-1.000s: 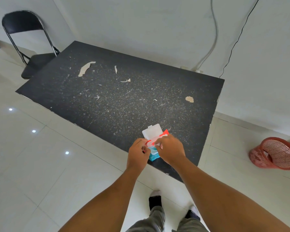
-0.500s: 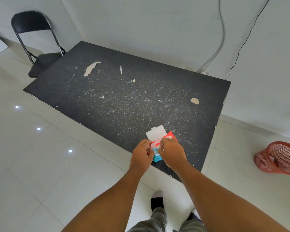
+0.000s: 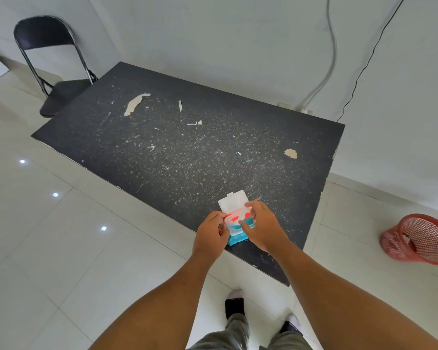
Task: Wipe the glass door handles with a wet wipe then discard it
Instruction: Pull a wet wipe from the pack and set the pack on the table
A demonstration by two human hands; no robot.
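The pale tiled floor (image 3: pixel 48 248) lay open to your left and round the near corner of the black table (image 3: pixel 187 152), whose far edge ran along the wall. A folding chair (image 3: pixel 66 92) stood at the table's far left corner, and a red basket (image 3: pixel 422 238) sat tilted on the floor, well off the right edge. Your left hand (image 3: pixel 210 236) and right hand (image 3: pixel 263 226) both had fingers curled round the wipe pack (image 3: pixel 238 238), which sat just inside the table's near edge, its white lid (image 3: pixel 233 201) flipped up.
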